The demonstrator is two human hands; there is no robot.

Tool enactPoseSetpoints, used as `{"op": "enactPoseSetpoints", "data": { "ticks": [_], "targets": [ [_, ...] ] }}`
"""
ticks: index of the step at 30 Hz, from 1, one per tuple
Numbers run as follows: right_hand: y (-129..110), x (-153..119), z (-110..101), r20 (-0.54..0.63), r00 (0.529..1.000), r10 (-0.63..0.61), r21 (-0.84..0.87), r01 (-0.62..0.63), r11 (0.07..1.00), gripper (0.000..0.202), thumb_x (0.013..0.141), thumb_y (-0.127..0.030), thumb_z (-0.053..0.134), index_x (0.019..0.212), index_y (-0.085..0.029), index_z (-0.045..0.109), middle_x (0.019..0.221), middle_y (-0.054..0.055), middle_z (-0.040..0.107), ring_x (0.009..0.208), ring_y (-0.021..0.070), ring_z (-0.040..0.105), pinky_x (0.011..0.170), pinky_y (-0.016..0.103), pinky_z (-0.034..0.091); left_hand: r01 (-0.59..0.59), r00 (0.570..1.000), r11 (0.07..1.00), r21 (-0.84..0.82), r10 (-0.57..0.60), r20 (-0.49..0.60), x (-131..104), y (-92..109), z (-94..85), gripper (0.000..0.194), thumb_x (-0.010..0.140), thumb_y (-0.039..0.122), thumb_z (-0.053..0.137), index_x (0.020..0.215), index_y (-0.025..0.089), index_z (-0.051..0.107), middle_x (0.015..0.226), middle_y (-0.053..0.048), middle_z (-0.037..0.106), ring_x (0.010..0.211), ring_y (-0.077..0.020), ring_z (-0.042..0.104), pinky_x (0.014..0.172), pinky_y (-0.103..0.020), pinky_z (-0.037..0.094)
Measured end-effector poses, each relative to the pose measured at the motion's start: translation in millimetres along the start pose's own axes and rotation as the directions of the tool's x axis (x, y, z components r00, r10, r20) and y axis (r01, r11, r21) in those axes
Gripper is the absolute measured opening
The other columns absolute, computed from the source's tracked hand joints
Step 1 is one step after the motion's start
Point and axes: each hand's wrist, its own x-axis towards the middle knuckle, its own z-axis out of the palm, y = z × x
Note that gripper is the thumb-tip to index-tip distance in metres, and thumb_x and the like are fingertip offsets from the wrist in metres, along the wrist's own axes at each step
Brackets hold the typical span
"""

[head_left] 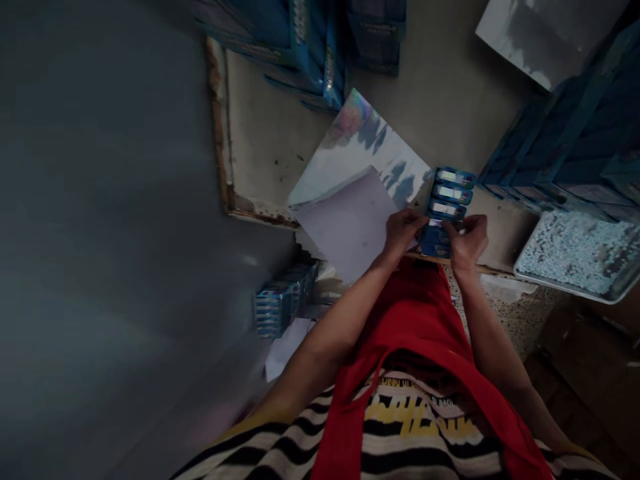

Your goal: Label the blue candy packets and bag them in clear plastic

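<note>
A short column of small blue boxes point(442, 241) lies at the table's near edge, in front of my body. Shiny silvery stickers point(451, 193) cover the upper faces of the farther boxes. From the left, my left hand point(401, 233) has its fingers pinched at one end of a shiny sticker point(435, 223) on a nearer box. My right hand point(469, 241) is at the right side of the same box, thumb and fingers closed in at the sticker's other end. Left of the boxes lie a holographic sheet point(373, 143) and a pale sheet point(350, 223) overlapping it.
Tall stacks of blue boxes point(305, 50) stand at the back left, and more blue boxes point(565, 147) on the right. A metal tray point(517, 270) of pale bits sits at the right edge. Another shiny sheet point(530, 40) lies farther back. Below left are stacked blue boxes point(280, 307).
</note>
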Motion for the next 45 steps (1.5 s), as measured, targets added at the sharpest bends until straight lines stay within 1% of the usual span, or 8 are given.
{"op": "enactPoseSetpoints", "data": {
  "ticks": [4, 8, 12, 14, 17, 23, 35, 45],
  "targets": [
    [13.2, 9.7, -2.3, 0.101, 0.976, 0.193, 0.058, -0.199, 0.978, 0.054, 0.056, -0.055, 0.090, 0.085, -0.026, 0.054, 0.074, -0.006, 0.056, 0.068, 0.0177, 0.054, 0.061, 0.031, 0.045, 0.192, 0.981, 0.981, -0.029, -0.191, 0.039, 2.1, -9.3, 10.8, 0.029, 0.075, 0.036, 0.089, 0.078, 0.017, 0.067, 0.069, -0.001, 0.066, 0.062, -0.0148, 0.063, 0.066, -0.029, 0.052],
    [16.8, 10.0, -12.1, 0.221, 0.940, 0.261, 0.146, -0.296, 0.944, 0.062, 0.054, -0.054, 0.089, 0.098, -0.026, 0.056, 0.082, -0.005, 0.061, 0.068, 0.0179, 0.059, 0.056, 0.031, 0.046, 0.069, 0.996, 0.994, 0.081, -0.063, -0.068, -15.8, 14.1, -3.6, 0.027, 0.075, 0.023, 0.089, 0.077, 0.021, 0.062, 0.070, 0.001, 0.064, 0.065, -0.0160, 0.060, 0.073, -0.031, 0.050],
    [4.9, 8.1, -37.7, 0.216, 0.973, 0.084, 0.011, -0.089, 0.996, 0.050, 0.064, -0.045, 0.078, 0.106, -0.025, 0.057, 0.092, 0.002, 0.069, 0.077, 0.0223, 0.066, 0.069, 0.037, 0.051, -0.359, 0.871, 0.777, 0.517, 0.478, -0.114, -11.4, 84.0, -76.1, 0.012, 0.090, 0.029, 0.078, 0.085, 0.023, 0.070, 0.090, -0.004, 0.071, 0.086, -0.0220, 0.064, 0.087, -0.035, 0.045],
    [-11.8, 5.6, -45.5, 0.166, 0.986, -0.017, -0.040, 0.024, 0.999, 0.045, 0.069, -0.042, 0.077, 0.107, -0.026, 0.058, 0.100, 0.006, 0.071, 0.082, 0.0239, 0.067, 0.073, 0.040, 0.051, -0.376, 0.804, 0.650, 0.660, 0.583, -0.117, 15.0, 117.9, -119.9, 0.014, 0.086, 0.027, 0.082, 0.092, 0.022, 0.070, 0.099, -0.006, 0.070, 0.096, -0.0250, 0.063, 0.092, -0.035, 0.043],
    [-46.2, -4.3, -37.1, 0.136, 0.979, -0.149, -0.007, 0.152, 0.988, 0.033, 0.080, -0.043, 0.074, 0.106, -0.028, 0.059, 0.105, 0.008, 0.071, 0.086, 0.0241, 0.066, 0.075, 0.040, 0.051, -0.288, 0.900, 0.562, 0.775, 0.436, 0.018, 66.6, 137.9, -158.2, 0.045, 0.056, 0.015, 0.100, 0.084, 0.021, 0.065, 0.091, -0.006, 0.066, 0.099, -0.0290, 0.061, 0.091, -0.036, 0.042],
    [-77.0, -20.4, 36.8, 0.251, 0.874, -0.416, 0.074, 0.412, 0.908, 0.021, 0.090, -0.040, 0.067, 0.106, -0.025, 0.067, 0.102, 0.005, 0.070, 0.088, 0.0232, 0.064, 0.084, 0.040, 0.053, -0.235, 0.932, 0.400, 0.886, 0.352, 0.089, 99.0, 94.2, -145.5, 0.072, 0.042, 0.029, 0.109, 0.099, 0.021, 0.064, 0.101, -0.009, 0.067, 0.100, -0.0338, 0.061, 0.095, -0.043, 0.041],
    [-102.9, 2.4, 148.9, 0.640, 0.495, -0.588, -0.161, 0.834, 0.528, 0.049, 0.105, -0.011, 0.041, 0.148, -0.017, 0.063, 0.152, 0.015, 0.062, 0.129, 0.0350, 0.052, 0.109, 0.050, 0.044, -0.383, 0.901, 0.402, 0.832, 0.361, 0.240, 105.5, 72.0, -154.6, 0.016, 0.091, 0.032, 0.068, 0.087, 0.021, 0.079, 0.099, -0.012, 0.067, 0.101, -0.0307, 0.060, 0.093, -0.041, 0.043],
    [-79.9, -16.6, 153.1, 0.760, 0.383, -0.525, -0.183, 0.901, 0.393, 0.055, 0.107, -0.007, 0.037, 0.160, -0.009, 0.050, 0.169, 0.019, 0.047, 0.144, 0.0329, 0.048, 0.117, 0.046, 0.039, -0.252, 0.955, 0.473, 0.844, 0.262, 0.139, 103.0, 80.1, -156.8, 0.022, 0.094, 0.029, 0.061, 0.081, 0.018, 0.075, 0.091, -0.009, 0.072, 0.097, -0.0258, 0.065, 0.086, -0.035, 0.046]
  ]
}}
